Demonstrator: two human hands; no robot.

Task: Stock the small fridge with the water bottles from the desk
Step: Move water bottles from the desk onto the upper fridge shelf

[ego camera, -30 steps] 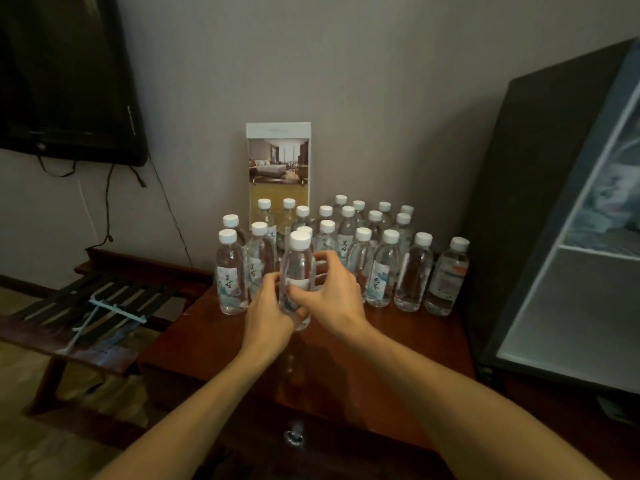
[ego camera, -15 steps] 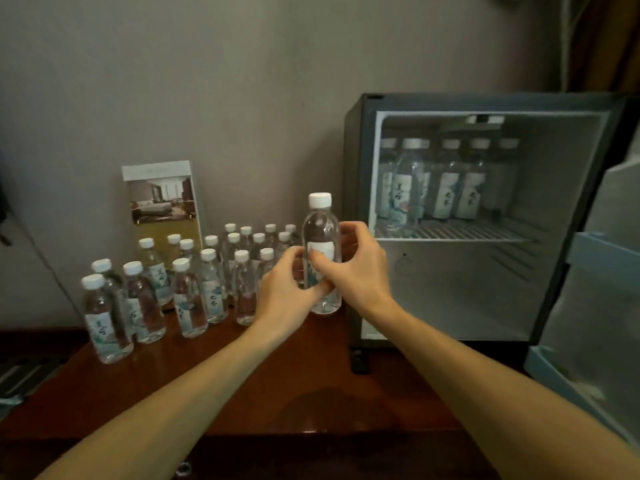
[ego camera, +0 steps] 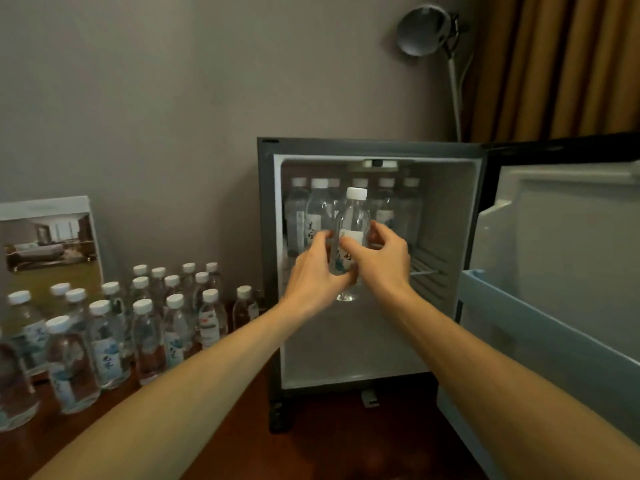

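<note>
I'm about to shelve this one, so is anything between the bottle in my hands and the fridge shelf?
Nothing visible. The door stands open; the held bottle is at the opening. Stocked bottles crowd the left and back of the shelf; its right end is bare.

- Plain grey wall (ego camera: 156, 98) across the back, dimly lit.
- Pleated ochre curtain (ego camera: 561, 64) at the upper right.
- Lamp (ego camera: 423, 30) with a round dark head on a slim pole, just beside the curtain.
- Glossy reddish-brown wooden desk (ego camera: 329, 455) below.
- Bedroom photo card (ego camera: 48, 244) upright against the wall, far left.
</note>
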